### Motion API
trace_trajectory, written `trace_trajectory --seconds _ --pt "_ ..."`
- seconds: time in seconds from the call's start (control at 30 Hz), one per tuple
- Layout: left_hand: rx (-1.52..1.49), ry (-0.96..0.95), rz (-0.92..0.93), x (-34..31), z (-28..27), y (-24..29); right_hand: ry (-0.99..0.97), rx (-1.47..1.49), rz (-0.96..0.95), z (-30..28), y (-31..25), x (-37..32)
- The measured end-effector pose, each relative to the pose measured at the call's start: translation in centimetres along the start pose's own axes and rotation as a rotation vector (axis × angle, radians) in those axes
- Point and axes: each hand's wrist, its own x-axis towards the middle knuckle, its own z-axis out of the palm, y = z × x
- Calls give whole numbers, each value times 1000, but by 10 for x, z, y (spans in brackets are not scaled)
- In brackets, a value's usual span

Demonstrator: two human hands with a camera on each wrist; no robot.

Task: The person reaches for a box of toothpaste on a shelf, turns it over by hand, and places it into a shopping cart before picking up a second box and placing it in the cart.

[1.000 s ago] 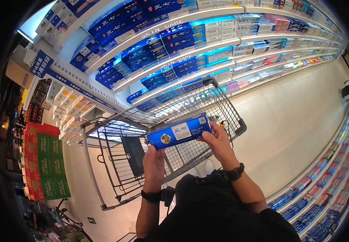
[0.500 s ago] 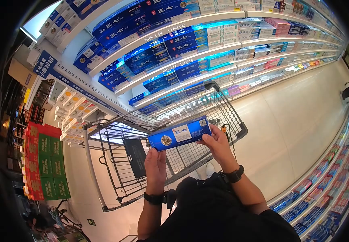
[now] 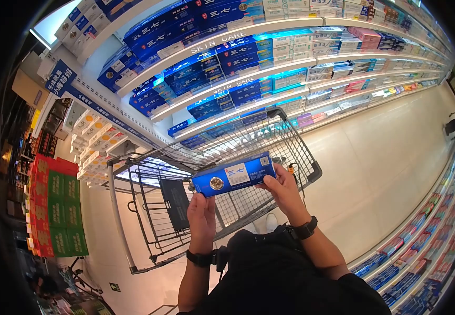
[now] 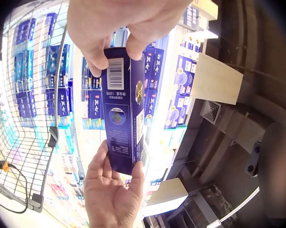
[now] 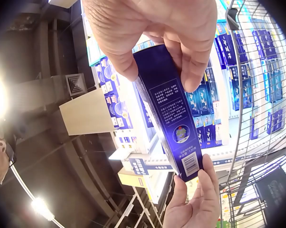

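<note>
Blue box (image 3: 234,174): a long, flat carton held level in the air by its two ends. It is above the wire basket of the shopping cart (image 3: 300,139), close to the basket's near edge and not touching it.
Box face: the head view shows a white label in the middle and a round gold emblem (image 3: 216,183) near the left end. The left wrist view shows a barcode (image 4: 115,80) on the back.
Left hand (image 3: 202,210): it grips the emblem end from below, with the thumb on one broad face and the curled fingers on the other.
Right hand (image 3: 284,191): it pinches the other end, with the thumb and bent fingers closed on the carton's edges.
Wrists: a black band (image 3: 200,257) is on the left and a black watch (image 3: 306,229) on the right.
Cart: a metal mesh basket with a dark rim, angled towards the shelves; a dark panel lies against its left side.
Shelves (image 3: 206,45): lit white tiers marked SKIN CARE, packed with similar blue boxes just beyond the cart's far corner.
Floor (image 3: 385,157): pale tiles run along the aisle to the right.
Left edge: stacked red and green cartons (image 3: 54,210) stand well apart from the cart.
</note>
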Motion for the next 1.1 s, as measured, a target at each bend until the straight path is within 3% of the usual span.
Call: trace_trajectory --seconds 0.67,1.1 --pt "-81 45 -15 -1 9 -6 15 -37 13 -4 -8 -3" --pt "-32 -44 -81 -2 10 -7 133 27 -27 -8 -6 0"
